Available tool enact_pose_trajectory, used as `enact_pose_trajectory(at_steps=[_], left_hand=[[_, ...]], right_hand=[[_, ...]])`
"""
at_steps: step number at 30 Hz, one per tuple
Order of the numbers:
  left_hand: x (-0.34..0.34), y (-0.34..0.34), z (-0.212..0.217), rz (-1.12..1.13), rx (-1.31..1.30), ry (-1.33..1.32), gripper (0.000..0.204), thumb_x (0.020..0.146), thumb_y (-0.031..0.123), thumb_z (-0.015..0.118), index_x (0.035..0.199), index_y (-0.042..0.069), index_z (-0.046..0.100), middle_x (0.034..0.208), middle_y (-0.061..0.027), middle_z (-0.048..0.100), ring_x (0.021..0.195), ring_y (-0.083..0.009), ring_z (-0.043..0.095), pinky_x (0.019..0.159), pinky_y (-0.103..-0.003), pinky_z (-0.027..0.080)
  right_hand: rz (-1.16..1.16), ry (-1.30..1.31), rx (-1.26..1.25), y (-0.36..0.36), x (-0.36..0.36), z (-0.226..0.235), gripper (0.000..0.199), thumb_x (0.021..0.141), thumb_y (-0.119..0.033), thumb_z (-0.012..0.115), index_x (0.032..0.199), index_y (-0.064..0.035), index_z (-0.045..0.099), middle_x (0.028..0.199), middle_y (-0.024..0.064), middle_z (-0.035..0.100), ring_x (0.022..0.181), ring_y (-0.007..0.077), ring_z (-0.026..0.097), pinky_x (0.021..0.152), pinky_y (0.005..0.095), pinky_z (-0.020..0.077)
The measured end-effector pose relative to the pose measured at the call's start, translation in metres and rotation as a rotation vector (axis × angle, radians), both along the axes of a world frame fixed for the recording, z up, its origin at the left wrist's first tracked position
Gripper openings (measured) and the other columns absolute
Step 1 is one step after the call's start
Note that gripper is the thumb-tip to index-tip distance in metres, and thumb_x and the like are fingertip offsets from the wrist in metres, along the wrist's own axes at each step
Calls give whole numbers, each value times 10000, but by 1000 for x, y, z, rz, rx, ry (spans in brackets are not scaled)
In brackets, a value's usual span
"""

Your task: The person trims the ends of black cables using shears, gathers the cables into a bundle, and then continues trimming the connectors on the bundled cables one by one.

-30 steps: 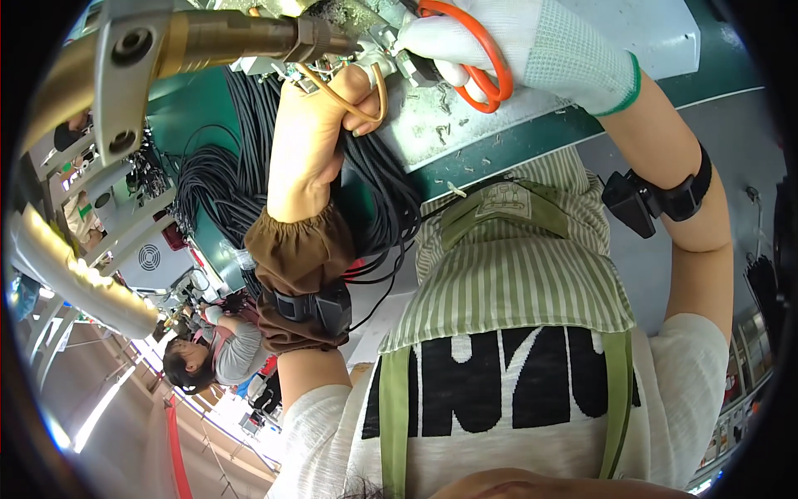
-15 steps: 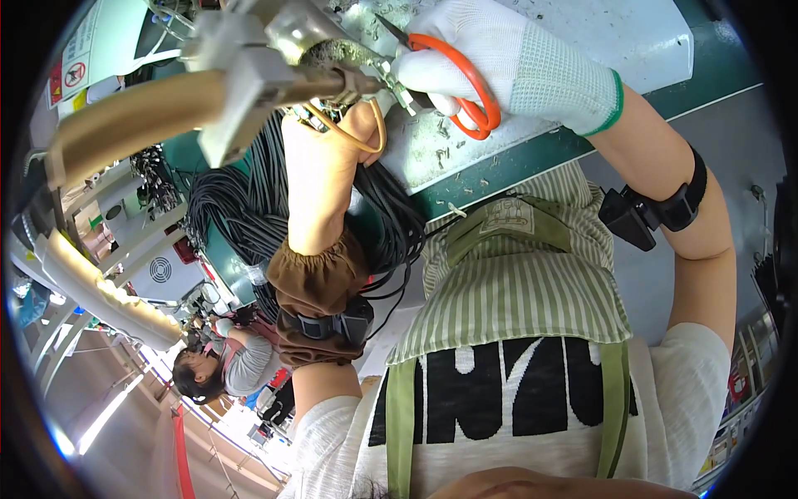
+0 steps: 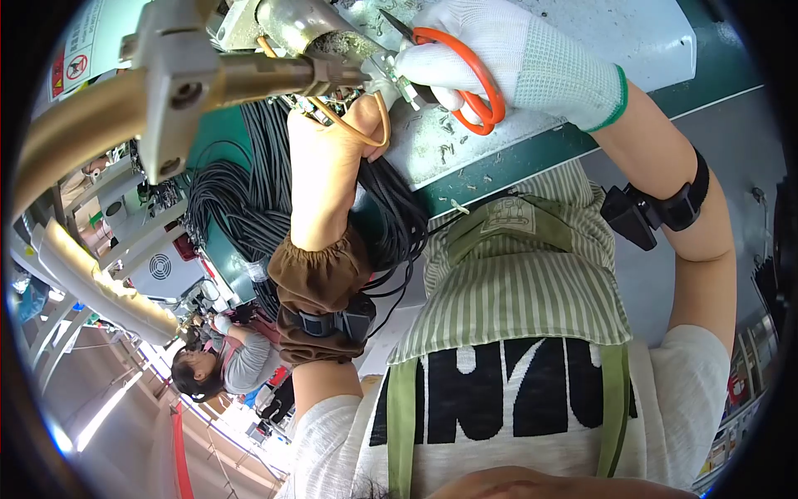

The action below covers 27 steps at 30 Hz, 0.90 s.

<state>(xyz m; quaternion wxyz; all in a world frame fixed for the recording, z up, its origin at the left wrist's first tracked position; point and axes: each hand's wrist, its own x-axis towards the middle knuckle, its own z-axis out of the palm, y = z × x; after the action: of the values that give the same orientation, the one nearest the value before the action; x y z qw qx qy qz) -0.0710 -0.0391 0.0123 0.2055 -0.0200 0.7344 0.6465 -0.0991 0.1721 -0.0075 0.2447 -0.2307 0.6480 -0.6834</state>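
Gripping orange-handled steel scissors (image 3: 465,83), the white-gloved right hand (image 3: 532,62) points their blades toward ten o'clock, where the bare left hand (image 3: 349,137) pinches thin orange wire (image 3: 378,125) just beside.

A factory workshop is showing here: black cable bundles (image 3: 224,208) hanging off the green bench (image 3: 532,154), machines (image 3: 158,266) lining up behind.

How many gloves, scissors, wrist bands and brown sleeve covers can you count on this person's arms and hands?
Gloves: 1, white, on the right hand
Scissors: 1, orange handles, in the right hand
Wrist bands: 2, black, one on the right arm, one on the left arm
Sleeve covers: 1, brown, on the left arm
Total: 5
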Motion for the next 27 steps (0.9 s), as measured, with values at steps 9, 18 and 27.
enact_pose_trajectory(at_steps=[9,18,27], left_hand=[[55,9,10,131,311,-401,96,895,66,512,821,3,517,575,1,432,462,-74,360,444,-233,281],[68,10,12,-10,216,-253,223,940,146,468,1080,-22,510,639,-1,445,466,-66,367,435,-217,282],[68,-12,-7,213,190,83,185,942,155,514,922,-10,597,696,-64,585,590,-116,539,506,-259,411]], right_hand=[[-289,508,275,-5,63,-13,250,884,-267,629,904,-19,598,628,50,557,533,139,564,501,287,420],[-235,431,466,6,86,8,277,857,-284,661,894,-21,579,642,109,557,528,177,540,520,323,424],[-425,228,710,25,117,8,328,822,-332,698,895,-29,599,632,104,549,513,172,525,513,289,425]])
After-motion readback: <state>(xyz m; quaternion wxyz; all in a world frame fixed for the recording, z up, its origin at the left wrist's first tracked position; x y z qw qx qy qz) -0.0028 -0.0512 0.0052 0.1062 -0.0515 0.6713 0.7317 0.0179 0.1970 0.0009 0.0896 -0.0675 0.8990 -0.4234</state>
